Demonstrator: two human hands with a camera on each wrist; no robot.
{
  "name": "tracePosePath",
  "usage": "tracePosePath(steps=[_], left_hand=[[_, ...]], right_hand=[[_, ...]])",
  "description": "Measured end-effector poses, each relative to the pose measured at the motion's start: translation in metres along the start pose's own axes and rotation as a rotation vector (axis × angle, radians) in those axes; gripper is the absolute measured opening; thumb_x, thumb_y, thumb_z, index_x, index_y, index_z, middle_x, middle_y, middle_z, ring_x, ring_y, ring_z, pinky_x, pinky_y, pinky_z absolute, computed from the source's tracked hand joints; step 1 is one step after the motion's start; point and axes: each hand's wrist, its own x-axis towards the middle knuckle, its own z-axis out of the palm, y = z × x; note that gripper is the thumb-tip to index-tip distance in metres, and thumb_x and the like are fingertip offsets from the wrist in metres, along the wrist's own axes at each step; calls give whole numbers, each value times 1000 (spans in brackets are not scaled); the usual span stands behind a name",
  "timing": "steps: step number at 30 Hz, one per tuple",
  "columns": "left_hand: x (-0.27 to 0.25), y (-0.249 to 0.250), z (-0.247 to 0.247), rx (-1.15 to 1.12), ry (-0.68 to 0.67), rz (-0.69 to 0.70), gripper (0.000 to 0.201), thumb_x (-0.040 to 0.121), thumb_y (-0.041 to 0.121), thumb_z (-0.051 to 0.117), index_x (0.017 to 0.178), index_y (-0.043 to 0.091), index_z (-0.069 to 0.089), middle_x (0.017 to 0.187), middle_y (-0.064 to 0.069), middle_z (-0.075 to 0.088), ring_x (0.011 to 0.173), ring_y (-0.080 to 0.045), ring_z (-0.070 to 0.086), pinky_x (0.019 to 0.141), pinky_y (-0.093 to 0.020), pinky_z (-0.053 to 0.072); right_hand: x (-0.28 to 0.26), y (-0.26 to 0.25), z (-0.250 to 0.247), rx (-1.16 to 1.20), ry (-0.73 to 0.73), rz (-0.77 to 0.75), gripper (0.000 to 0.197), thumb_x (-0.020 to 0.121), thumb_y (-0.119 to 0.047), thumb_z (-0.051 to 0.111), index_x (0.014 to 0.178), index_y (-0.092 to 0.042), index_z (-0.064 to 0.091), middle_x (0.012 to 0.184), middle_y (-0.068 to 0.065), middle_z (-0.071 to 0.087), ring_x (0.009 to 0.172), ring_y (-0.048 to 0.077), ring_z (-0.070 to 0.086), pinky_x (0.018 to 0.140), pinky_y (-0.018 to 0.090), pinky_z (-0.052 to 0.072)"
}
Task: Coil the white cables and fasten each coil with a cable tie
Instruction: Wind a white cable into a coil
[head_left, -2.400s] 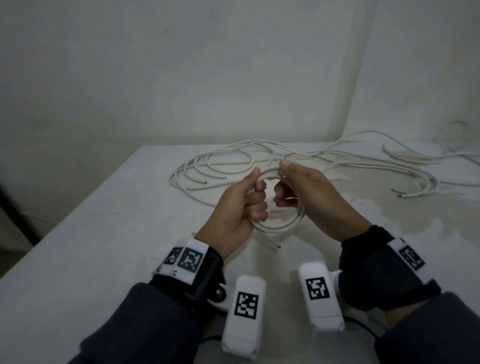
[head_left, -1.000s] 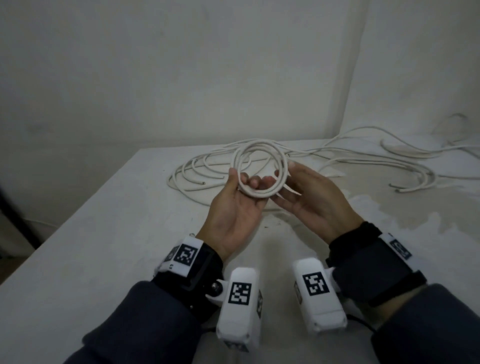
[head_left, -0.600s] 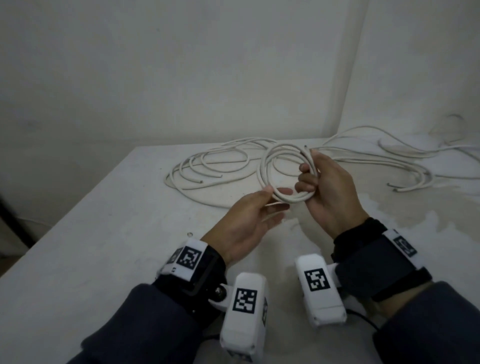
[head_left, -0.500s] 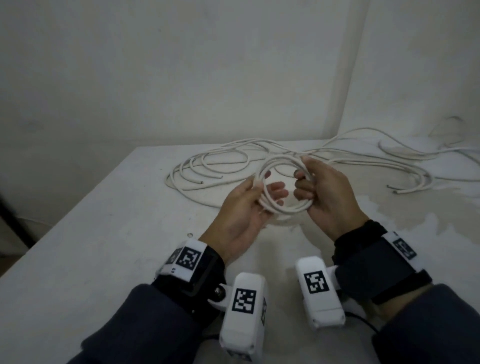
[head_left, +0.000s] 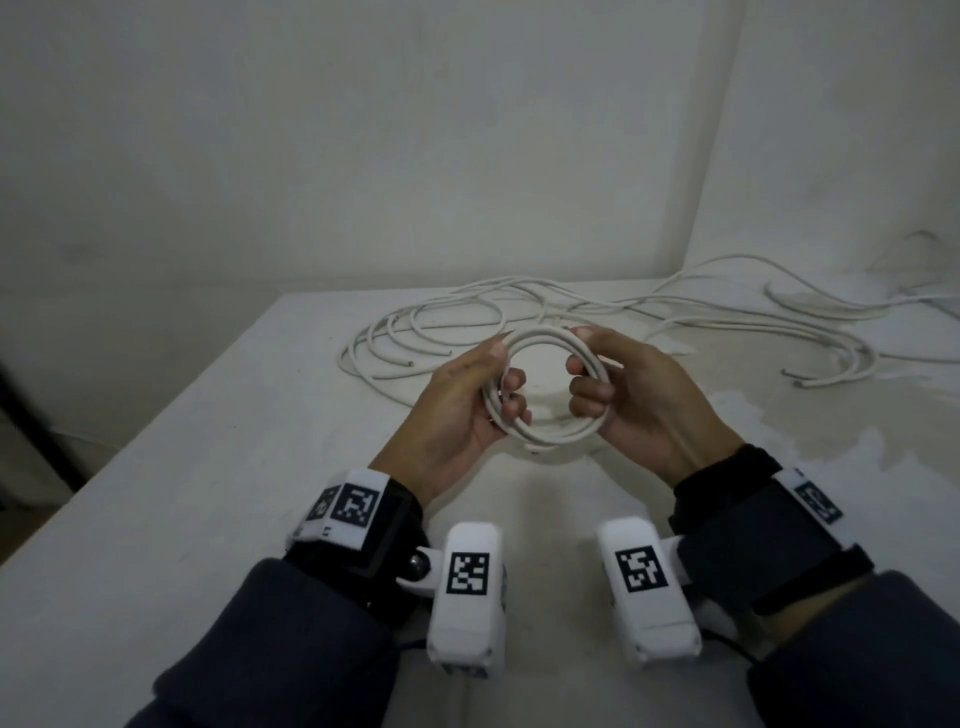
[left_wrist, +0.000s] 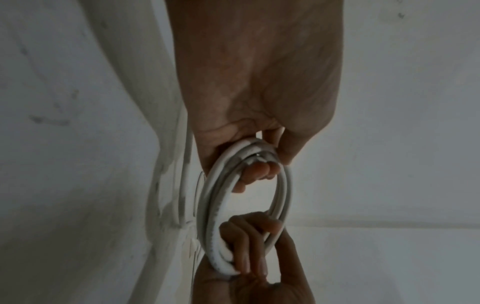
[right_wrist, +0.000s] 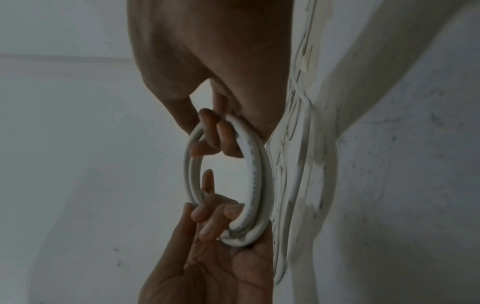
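- Coil (head_left: 545, 395) of smooth round white cable, several turns, ring-shaped, held up above bench (head_left: 156, 493), between both hands.
- Left hand (head_left: 457, 410) gripping coil's left side, fingers (head_left: 511, 400) curled through the ring, thumb on the outer edge.
- Right hand (head_left: 649, 400) gripping coil's right side, fingers (head_left: 589, 400) hooked through the ring.
- Loose white cables (head_left: 597, 317) sprawled in wide curves on far part of bench, cut ends showing.
- Bench matte, white, stained and blotchy at right.
- Dark sleeves, wrist straps with square black-and-white markers.
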Motion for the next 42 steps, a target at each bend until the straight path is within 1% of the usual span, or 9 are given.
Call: tracePosePath(steps=[3,8,12,21,25,30,34,38,42], left_hand=[[0,0,-4,-8,-8,-31,25,99,16,40,116,9,58,65,0,51,50,-10,45,59,-27,47],[0,4,-5,9,29,-148,25,92,12,33,95,7,58,69,-2,48,48,-11,39,58,-28,38],[-2,4,0,213,36,-203,37,92,16,27,89,0,59,55,-3,40,45,-14,36,53,-27,38],[-4,6,-2,435,-104,-161,31,104,22,32,82,6,48,57,0,34,45,-12,37,56,-27,45],[-5,5,2,603,-64,-126,37,100,38,41,78,10,50,56,3,32,46,-10,33,52,-22,44],[-2,-4,3,312,83,-98,33,101,30,43,74,11,51,50,6,30,36,-5,25,40,-18,36],[4,-10,5,37,203,-66,35,102,30,41,75,9,48,44,6,29,32,-4,25,38,-16,34],[7,-12,10,-128,274,-59,38,102,30,40,72,7,46,43,6,30,30,-3,27,38,-15,37],[8,-11,12,-142,335,-4,36,103,27,39,76,5,48,46,5,31,31,-2,28,38,-14,37]], right_hand=[[-2,-2,-1,8,-43,86,15,89,-9,54,80,-9,66,62,6,50,40,10,33,40,19,30],[-2,2,-1,-100,-49,141,19,89,-7,52,73,-5,62,59,8,53,42,11,38,41,21,32],[1,3,1,-224,-20,174,14,85,-6,52,73,-4,58,55,6,51,37,10,35,40,20,27],[-4,0,0,-334,-46,263,7,81,-6,56,76,-2,60,54,6,51,36,10,33,38,20,26],[-5,1,2,-381,-60,212,14,86,-10,59,72,-7,60,57,6,55,38,8,39,40,20,30],[-7,7,9,-454,-64,25,14,95,-15,56,88,-8,66,67,6,63,50,8,50,46,17,40],[-8,4,10,-379,-117,68,25,98,-28,51,110,-16,69,76,6,68,61,13,63,56,23,50],[-6,4,11,-315,-37,-34,20,96,-27,55,103,-12,66,62,1,55,45,9,49,46,20,44],[-6,4,13,-271,-120,-43,25,96,-30,53,104,-10,66,65,3,56,50,12,54,53,24,49]])
